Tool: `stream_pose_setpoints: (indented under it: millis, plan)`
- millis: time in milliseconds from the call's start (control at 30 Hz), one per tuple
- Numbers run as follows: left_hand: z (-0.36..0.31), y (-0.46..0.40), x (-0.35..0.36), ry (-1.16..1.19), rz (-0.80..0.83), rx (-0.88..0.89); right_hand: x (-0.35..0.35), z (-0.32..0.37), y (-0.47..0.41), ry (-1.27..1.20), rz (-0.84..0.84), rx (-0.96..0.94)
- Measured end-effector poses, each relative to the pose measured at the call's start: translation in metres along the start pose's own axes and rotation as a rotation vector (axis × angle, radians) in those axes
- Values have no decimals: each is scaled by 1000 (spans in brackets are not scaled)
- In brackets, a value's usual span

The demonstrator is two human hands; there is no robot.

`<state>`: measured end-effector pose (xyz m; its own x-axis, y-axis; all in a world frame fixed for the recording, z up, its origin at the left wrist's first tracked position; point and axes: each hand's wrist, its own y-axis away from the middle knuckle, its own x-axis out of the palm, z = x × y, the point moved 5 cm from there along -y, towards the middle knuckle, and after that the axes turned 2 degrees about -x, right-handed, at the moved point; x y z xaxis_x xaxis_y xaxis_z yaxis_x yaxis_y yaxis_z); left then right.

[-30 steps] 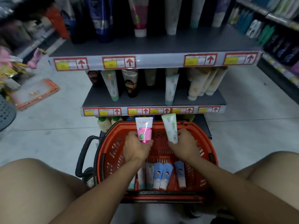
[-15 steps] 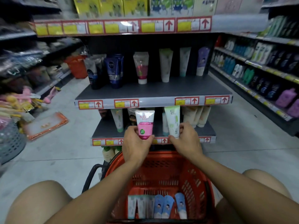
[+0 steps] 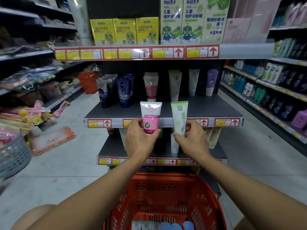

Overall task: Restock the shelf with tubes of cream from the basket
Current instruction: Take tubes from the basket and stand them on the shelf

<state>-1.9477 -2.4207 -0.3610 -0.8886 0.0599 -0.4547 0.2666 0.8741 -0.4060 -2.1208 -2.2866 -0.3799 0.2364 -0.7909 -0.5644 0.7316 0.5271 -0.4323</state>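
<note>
My left hand (image 3: 139, 140) grips a pink and white cream tube (image 3: 150, 116), held upright with the cap down. My right hand (image 3: 192, 140) grips a pale green tube (image 3: 179, 117) the same way. Both tubes sit in front of the middle shelf's (image 3: 211, 110) front edge. At the back of that shelf stand matching tubes, a pink one (image 3: 150, 87) and a green one (image 3: 174, 85). The orange basket (image 3: 167, 201) lies below my arms, with several tubes (image 3: 164, 225) at its near end.
Dark blue tubes (image 3: 125, 90) stand on the shelf's left side, teal and purple ones (image 3: 211, 81) on the right. Boxed goods (image 3: 126, 30) fill the top shelf. A lower shelf (image 3: 113, 150) holds more tubes. A grey basket (image 3: 13, 155) and an orange pack (image 3: 53, 140) lie on the floor at left.
Both hands have lifted their tubes out of the basket and up to the middle shelf's front edge. My view has tilted upward, so the top shelf shows now.
</note>
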Motion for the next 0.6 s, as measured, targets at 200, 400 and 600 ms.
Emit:
stream_pose_setpoints:
  millis: [200,400,600]
  plan:
    - [-11,-27,9,-16,-9,60,2,6,-28,-14,-20,-25]
    - [-17,-60,20,-2,-15,101,2,13,-65,-9,-57,-45]
    - [-23,-102,33,15,-37,99,7,14,-115,-12,-81,-52]
